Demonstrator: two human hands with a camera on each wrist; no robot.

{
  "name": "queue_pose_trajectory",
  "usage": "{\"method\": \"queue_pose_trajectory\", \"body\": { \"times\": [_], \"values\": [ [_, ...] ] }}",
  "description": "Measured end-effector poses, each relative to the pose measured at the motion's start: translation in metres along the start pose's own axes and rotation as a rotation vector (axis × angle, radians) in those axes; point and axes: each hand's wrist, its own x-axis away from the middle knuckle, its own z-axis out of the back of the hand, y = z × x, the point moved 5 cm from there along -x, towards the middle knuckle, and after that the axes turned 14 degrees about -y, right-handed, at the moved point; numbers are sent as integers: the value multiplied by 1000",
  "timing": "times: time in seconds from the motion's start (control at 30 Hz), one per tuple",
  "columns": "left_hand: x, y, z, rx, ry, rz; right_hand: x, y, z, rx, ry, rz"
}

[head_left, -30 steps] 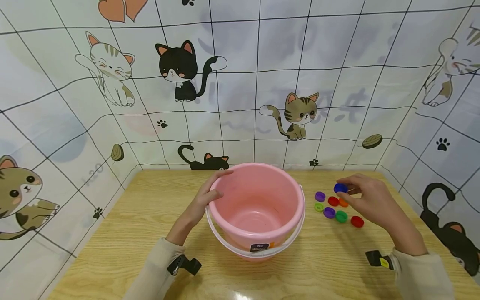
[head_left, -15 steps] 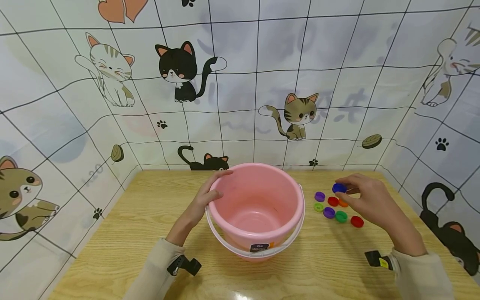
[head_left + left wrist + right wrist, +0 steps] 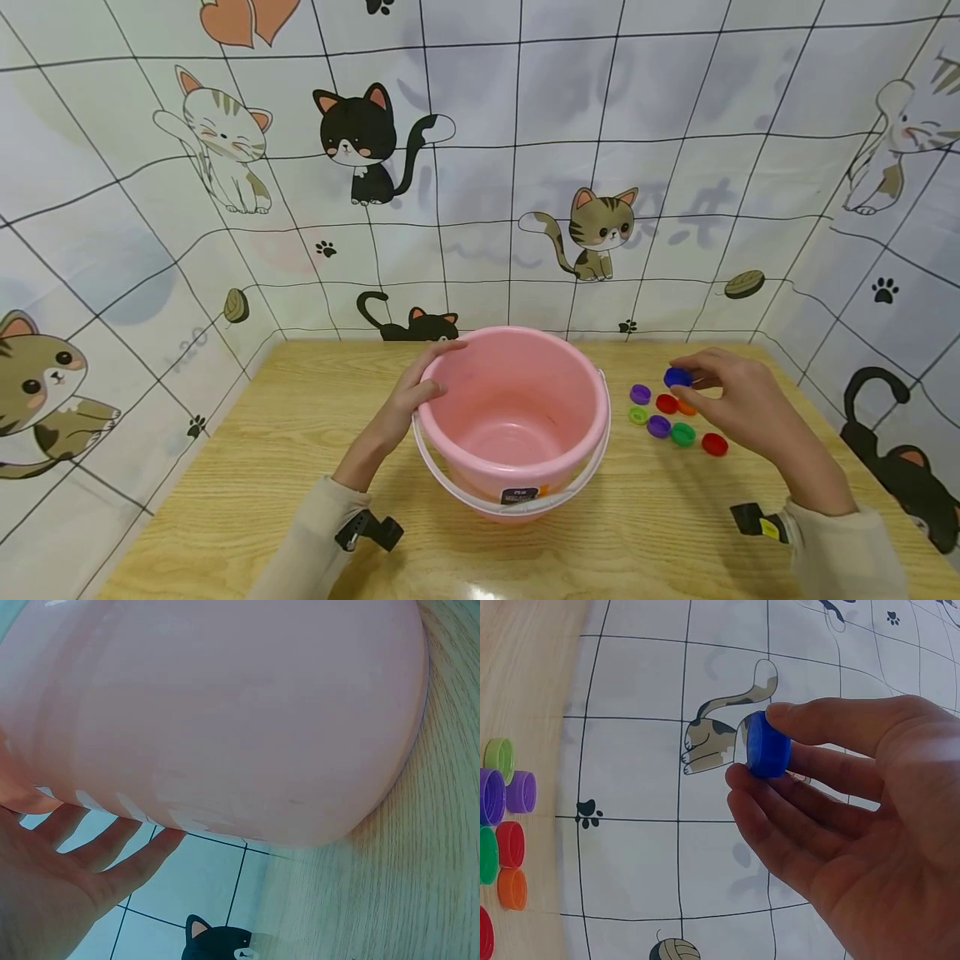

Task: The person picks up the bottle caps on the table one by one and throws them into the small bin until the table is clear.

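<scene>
A pink bucket (image 3: 480, 467) with a white handle (image 3: 551, 502) stands upright at the middle of the table, and no object shows inside it. My left hand (image 3: 405, 404) grips its left rim, the thumb over the edge; in the left wrist view the fingers (image 3: 112, 844) lie along the outer wall. Above the table on the right, my right hand (image 3: 738, 396) pinches a blue bottle cap (image 3: 678, 377) between thumb and fingers. The right wrist view has this blue cap (image 3: 768, 746) held on edge, apart from the caps below.
Several loose caps lie below the right hand: purple (image 3: 640, 393), red (image 3: 667, 403), lime (image 3: 637, 415), green (image 3: 682, 433) and a nearer red cap (image 3: 715, 443). An orange cap (image 3: 686, 407) is partly hidden. A cat-print backdrop (image 3: 480, 167) encloses the wooden table (image 3: 225, 467).
The right hand with the blue cap has shifted very slightly left. The bucket, the left hand and the loose caps have stayed in place.
</scene>
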Motion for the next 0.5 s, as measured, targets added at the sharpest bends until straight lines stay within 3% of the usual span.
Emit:
{"method": "queue_pose_trajectory", "body": {
  "times": [0.5],
  "values": [
    [0,-2,1,-2,-2,-2,0,-10,-3,-15,-9,38]
  ]
}}
